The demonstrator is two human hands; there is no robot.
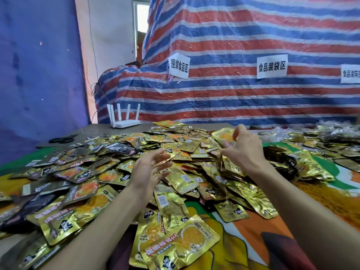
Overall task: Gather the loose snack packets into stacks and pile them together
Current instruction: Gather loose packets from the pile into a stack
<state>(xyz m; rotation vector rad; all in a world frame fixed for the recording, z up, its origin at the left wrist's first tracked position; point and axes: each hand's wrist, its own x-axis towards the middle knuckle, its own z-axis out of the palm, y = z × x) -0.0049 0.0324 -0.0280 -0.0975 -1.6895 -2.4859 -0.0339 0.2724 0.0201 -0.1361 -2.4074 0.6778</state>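
Gold foil snack packets lie in a wide loose heap under and around both hands. Some are face up with an orange picture and some are turned over. A few darker packets are mixed in, far to the left of the left grip. The right grip hangs above the heap, and its fingers are curled on one gold packet. It pinches this packet by one edge, so the packet stands tilted just to the left of the fingertips, above the heap. I cannot tell if the thumb also touches the packets directly under this grip. The left grip is lower and nearer to the person, apart from the right one. Its fingers are straight and spread and its palm is turned toward the right grip. It holds nothing and hovers just above the packets. Below both forearms a printed cloth in orange and green shows between the packets. Far beyond the left grip, on a bare part of the desk, stands a white router with upright antennas. Black scissors lie to the left of it. Behind everything hangs a red, blue and white striped tarpaulin with white paper signs on it. A blue sheet hangs far to the left.
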